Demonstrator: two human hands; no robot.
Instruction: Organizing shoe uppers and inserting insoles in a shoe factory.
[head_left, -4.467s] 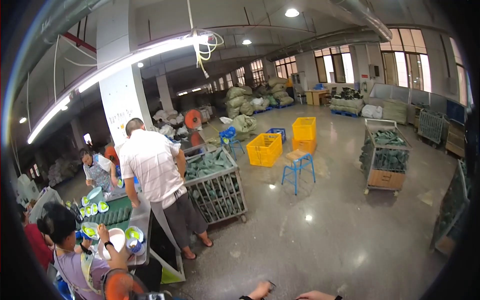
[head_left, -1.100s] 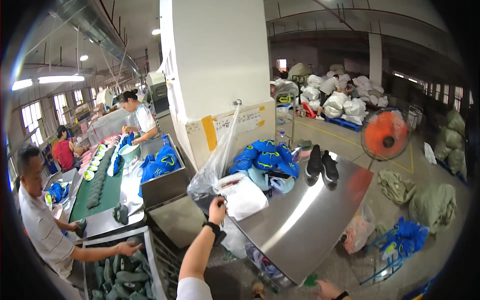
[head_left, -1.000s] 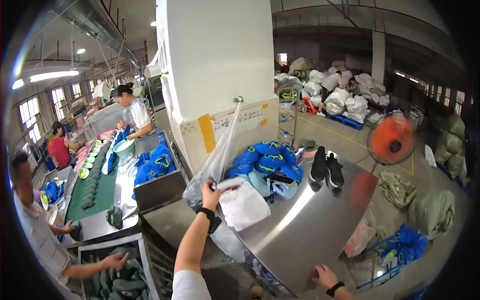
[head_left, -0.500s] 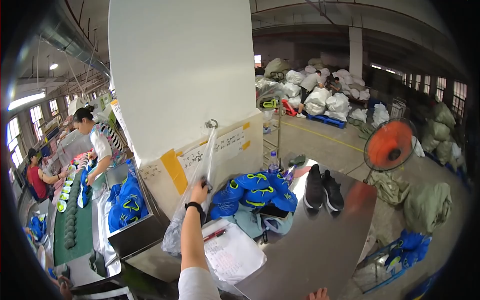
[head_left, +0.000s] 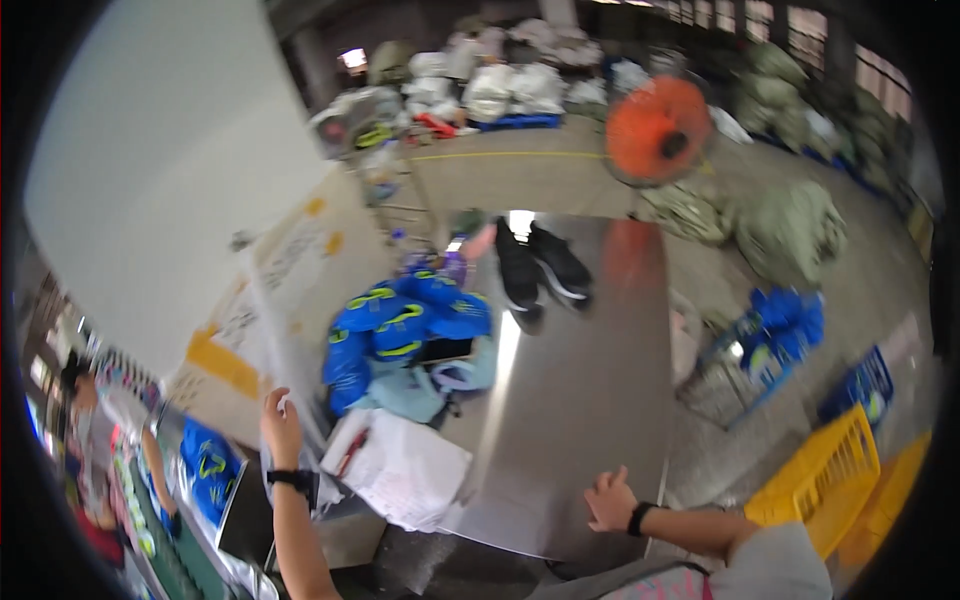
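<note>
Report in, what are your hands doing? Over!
Left hand beside plastic bag, grip unclear. Right hand open over metal table. Papers lie between them.

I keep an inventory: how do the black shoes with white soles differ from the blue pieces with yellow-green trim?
The black shoes with white soles are dark; the blue pieces with yellow-green trim are bright. The shoes are two; the pieces are several. The shoes stand side by side; the pieces lie heaped. Both are on the shiny metal table.
</note>
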